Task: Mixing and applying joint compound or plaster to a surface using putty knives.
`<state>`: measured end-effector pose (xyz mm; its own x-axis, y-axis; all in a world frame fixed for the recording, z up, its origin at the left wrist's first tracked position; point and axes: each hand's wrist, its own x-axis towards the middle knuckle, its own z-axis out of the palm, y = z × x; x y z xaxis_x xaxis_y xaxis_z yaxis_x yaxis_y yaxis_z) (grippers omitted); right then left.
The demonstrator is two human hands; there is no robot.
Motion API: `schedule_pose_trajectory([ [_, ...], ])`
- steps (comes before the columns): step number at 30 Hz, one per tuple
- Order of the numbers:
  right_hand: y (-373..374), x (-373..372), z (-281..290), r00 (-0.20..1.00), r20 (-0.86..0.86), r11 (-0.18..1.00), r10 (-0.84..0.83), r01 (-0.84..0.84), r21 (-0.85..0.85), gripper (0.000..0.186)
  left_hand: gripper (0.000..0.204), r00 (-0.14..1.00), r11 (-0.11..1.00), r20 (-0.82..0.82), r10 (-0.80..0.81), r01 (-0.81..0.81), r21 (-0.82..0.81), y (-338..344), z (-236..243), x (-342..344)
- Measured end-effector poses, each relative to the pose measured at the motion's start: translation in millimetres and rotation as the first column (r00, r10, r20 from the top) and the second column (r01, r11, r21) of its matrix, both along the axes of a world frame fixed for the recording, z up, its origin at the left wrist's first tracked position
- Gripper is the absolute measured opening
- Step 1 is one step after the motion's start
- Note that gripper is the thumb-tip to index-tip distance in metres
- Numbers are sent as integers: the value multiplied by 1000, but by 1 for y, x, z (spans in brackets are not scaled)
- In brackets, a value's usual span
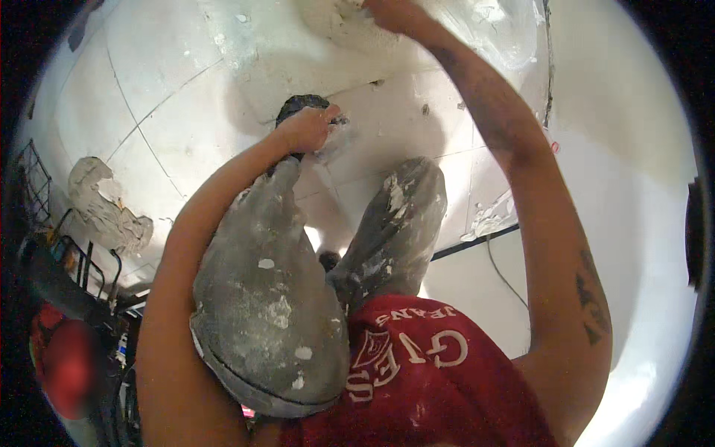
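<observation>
The left hand (305, 128) has its fingers clamped on a small dark, plaster-caked tool (298, 106) held against the white tiled floor (171, 97); it looks light and stiff, slick with wet paste, best gripped by its handle. The right hand (395, 13) presses a lump of soft white plaster (339, 26) at the floor's far edge; whether its fingers are closed cannot be told. A white wall (633, 186) stands to the right.

Crumpled rag (104, 205) (plaster-caked), black wire rack (33, 179), black cable (503, 272)
</observation>
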<state>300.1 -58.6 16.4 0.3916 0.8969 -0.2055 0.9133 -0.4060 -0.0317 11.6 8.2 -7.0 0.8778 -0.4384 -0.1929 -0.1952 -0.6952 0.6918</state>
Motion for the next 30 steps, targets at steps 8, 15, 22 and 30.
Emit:
schedule_pose_trajectory([
  [8,-19,1,13,996,-14,973,92,-93,-213,18,25,995,998,-93,-27,22,-55,-11,12,-5],
  [15,-8,-24,15,995,-91,968,-34,10,-252,26,32,1000,997,8,17,-17,-76,-6,8,-17],
  [22,7,-51,14,986,-49,986,158,-154,67,22,34,999,999,-43,16,-15,33,5,-4,-36],
  [30,-27,-37,16,999,15,995,41,-42,86,21,30,987,999,-159,-24,19,-35,-9,16,-4],
])
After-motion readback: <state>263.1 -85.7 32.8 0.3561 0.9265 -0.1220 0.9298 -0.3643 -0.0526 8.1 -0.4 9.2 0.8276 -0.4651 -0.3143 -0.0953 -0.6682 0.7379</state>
